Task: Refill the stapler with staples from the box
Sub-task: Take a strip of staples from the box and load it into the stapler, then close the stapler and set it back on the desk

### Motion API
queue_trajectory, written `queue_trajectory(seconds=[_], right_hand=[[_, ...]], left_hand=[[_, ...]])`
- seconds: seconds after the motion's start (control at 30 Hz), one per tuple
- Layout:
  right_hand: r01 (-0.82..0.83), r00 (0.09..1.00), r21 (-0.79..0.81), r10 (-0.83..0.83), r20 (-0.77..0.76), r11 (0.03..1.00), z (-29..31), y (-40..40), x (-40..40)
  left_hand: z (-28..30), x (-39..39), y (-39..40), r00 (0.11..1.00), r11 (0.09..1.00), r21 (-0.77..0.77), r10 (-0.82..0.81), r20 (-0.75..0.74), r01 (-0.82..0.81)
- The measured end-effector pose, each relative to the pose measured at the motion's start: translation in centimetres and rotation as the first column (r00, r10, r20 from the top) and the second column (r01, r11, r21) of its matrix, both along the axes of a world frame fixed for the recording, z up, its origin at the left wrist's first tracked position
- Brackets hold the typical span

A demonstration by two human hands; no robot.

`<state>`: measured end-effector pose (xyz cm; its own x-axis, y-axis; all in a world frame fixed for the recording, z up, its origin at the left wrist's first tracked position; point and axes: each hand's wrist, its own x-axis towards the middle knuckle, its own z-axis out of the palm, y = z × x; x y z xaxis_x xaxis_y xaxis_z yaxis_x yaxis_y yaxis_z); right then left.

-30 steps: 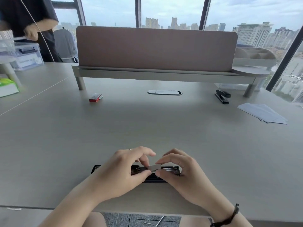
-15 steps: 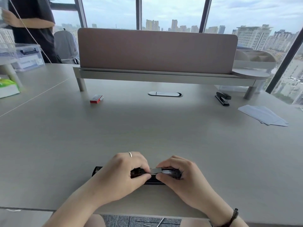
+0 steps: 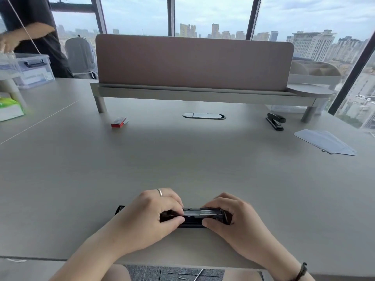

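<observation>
At the near edge of the bench (image 3: 182, 159), the stapler (image 3: 194, 217) lay flat with its long axis running left-right, opened up, magazine channel facing up between both hands. Left hand (image 3: 150, 216) was clamped over the stapler's left half, thumb and fingers pinching the body. Right hand (image 3: 229, 218) gripped the right end the same way, thumb on the near side. Metal strip visible in the channel, likely staples seated or nearly so; couldn't confirm from this angle. Staple box (image 3: 119, 122) sat well beyond the stapler, up and to the left, nearer the left hand. Second stapler (image 3: 275, 121) far off to the right of it, untouched. Judgement: load step about done; next move likely closing the top along that same axis, both hands already placed for it.
</observation>
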<state>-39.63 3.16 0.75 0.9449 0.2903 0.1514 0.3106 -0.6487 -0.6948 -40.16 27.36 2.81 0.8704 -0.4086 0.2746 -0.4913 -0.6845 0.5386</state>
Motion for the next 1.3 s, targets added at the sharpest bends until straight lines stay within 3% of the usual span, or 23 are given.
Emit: queue_trajectory(seconds=[0.5,0.9,1.07,1.3], right_hand=[[0.048,0.999,0.003,-0.048,0.020,0.999,-0.4,-1.1,0.2],[0.035,0.999,0.008,-0.036,0.031,0.999,-0.4,-1.2,0.4],[0.031,0.999,0.003,-0.031,0.013,1.000,-0.6,-1.4,0.4],[0.033,0.999,-0.007,-0.033,-0.001,0.999,-0.4,-1.3,0.5]], left_hand=[[0.2,0.9,-3.2,0.994,0.983,0.167,-0.083,0.067,0.071],[0.2,0.9,-3.1,0.992,0.983,0.173,-0.081,0.094,0.064],[0.8,0.5,1.4,0.999,0.997,0.073,0.029,-0.018,-0.028],[0.0,-0.6,6.3,0.977,0.983,0.048,0.182,-0.113,-0.177]])
